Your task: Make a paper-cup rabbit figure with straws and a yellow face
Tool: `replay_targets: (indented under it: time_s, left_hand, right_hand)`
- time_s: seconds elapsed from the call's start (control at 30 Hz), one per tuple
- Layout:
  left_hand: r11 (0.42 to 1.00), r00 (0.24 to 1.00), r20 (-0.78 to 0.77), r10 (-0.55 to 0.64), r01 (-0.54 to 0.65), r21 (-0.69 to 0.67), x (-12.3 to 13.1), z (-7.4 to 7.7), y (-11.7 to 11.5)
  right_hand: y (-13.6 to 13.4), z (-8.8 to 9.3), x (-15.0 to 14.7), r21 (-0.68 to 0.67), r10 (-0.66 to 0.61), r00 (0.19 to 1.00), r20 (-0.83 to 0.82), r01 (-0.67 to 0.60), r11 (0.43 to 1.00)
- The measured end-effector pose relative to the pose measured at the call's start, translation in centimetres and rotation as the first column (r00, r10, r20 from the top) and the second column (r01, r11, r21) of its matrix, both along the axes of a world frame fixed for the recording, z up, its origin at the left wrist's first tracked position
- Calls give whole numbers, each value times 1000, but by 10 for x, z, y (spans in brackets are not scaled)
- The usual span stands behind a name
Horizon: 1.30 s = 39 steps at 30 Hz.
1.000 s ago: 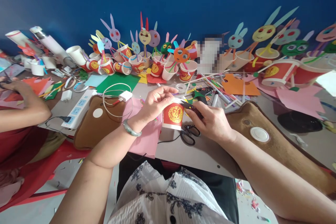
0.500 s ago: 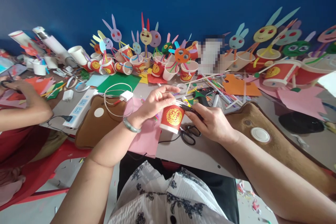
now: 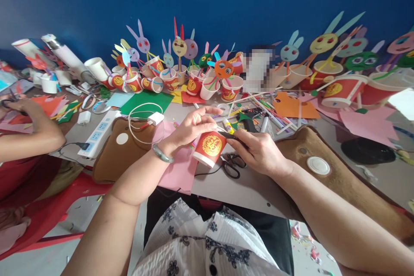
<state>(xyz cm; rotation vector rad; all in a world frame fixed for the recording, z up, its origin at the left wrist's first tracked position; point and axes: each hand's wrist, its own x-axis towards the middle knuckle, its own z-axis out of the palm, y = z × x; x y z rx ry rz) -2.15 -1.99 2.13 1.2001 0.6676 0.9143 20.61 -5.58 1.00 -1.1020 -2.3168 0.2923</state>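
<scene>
A red paper cup (image 3: 209,150) with a gold round emblem hangs tilted above the table, its white base toward me. My left hand (image 3: 196,126) is closed on the cup's upper edge, thumb and fingers pinching near the rim. In my right hand (image 3: 260,148) is a thin black tool (image 3: 231,135), whose tip meets the rim close to my left thumb. Its exact kind is hidden by my fingers. Black-handled scissors (image 3: 232,168) lie on the table just below the cup. Pink paper (image 3: 176,168) lies under my left wrist.
Paper cups with rabbit-like paper faces (image 3: 180,47) line the blue wall. Brown plush warmers (image 3: 118,155) lie either side of me, with a power strip (image 3: 100,131) at left. A glue stick (image 3: 228,127) and straws lie behind my hands. Another person's hand (image 3: 24,105) holds scissors at far left.
The cup has tilted further, its base swinging to the left and slightly down. Both hands keep their grips, and the black tool stays at the rim.
</scene>
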Motion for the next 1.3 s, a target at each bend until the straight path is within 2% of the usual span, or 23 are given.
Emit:
replay_targets:
  time_s: [0.13,0.23,0.33,0.43,0.5,0.57,0.63,0.77,0.87,0.93,1.03,1.1,1.17,1.23,1.3]
  left_hand:
    - [999,1000,-13,16,-15,31,-1,-3,0]
    - [997,999,-34,22,-19,77,-1,-5,0]
    - [992,998,-49,35,-29,119,0,-6,0]
    - [973,994,-63,87,-72,220,2,-6,-1]
    - [934,983,-114,146,-99,344,3,-5,-3]
    - [868,958,-187,216,-101,486,4,-5,-5]
    - [772,930,-230,287,-83,630,5,-5,-6]
    - [505,872,-224,435,-31,862,7,-10,-5]
    - [325,826,-179,535,-6,946,6,-15,-3]
    - [226,800,-136,584,0,974,5,-17,-3]
    - [137,761,-124,636,46,989,4,-18,-5]
    - [111,735,-150,661,102,989,4,-18,-8]
    - [121,719,-185,670,140,983,6,-18,-11]
    - [178,730,-215,649,129,976,8,-17,-12]
    - [262,772,-219,596,71,962,9,-16,-12]
  right_hand:
    - [1,-4,-2,-124,-81,975,-206,56,991]
    - [4,-7,-4,-295,-200,880,-431,72,953]
    - [7,-8,-6,-465,-272,784,-558,-23,885]
    - [10,-10,-7,-570,-275,768,-578,-139,810]
    - [11,-12,-7,-594,-260,769,-584,-187,782]
    - [12,-13,-8,-596,-255,767,-589,-198,778]
    - [11,-14,-8,-592,-259,768,-585,-186,784]
    - [11,-15,-9,-596,-285,765,-577,-156,788]
    - [11,-17,-9,-629,-312,753,-579,-169,759]
    - [10,-17,-10,-642,-330,744,-581,-170,747]
    - [8,-18,-12,-656,-358,732,-580,-160,737]
    - [7,-18,-13,-671,-373,719,-586,-174,720]
    - [7,-19,-14,-685,-384,703,-599,-200,701]
    - [7,-21,-13,-687,-392,691,-608,-209,696]
    - [9,-22,-12,-676,-393,686,-612,-196,711]
